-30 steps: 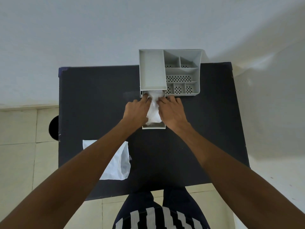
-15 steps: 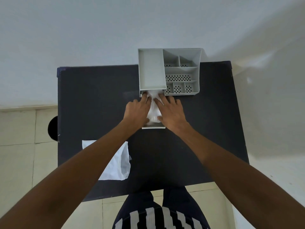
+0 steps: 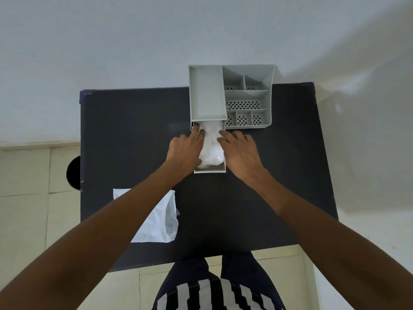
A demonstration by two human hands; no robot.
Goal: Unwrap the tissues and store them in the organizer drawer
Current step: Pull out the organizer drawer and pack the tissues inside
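A grey organizer (image 3: 206, 95) with several compartments stands at the table's far edge. Its drawer (image 3: 210, 170) is pulled out toward me from the left section. A white stack of tissues (image 3: 211, 145) lies inside the drawer. My left hand (image 3: 184, 151) rests on the tissues' left side, fingers spread and flat. On the right side, my right hand (image 3: 240, 153) lies flat with its fingers apart, touching the tissues' edge. Both hands press on the stack rather than grip it. An empty white plastic wrapper (image 3: 161, 222) lies on the table at the near left, partly under my left forearm.
The black table (image 3: 134, 130) stands against a pale wall. Bare dark surface lies on both sides of the drawer. A round black object (image 3: 73, 173) sits on the floor past the table's left edge. My striped clothing shows at the bottom.
Both hands have spread apart a little on the tissues, leaving more of the white stack showing between them. The stack sits flatter in the drawer.
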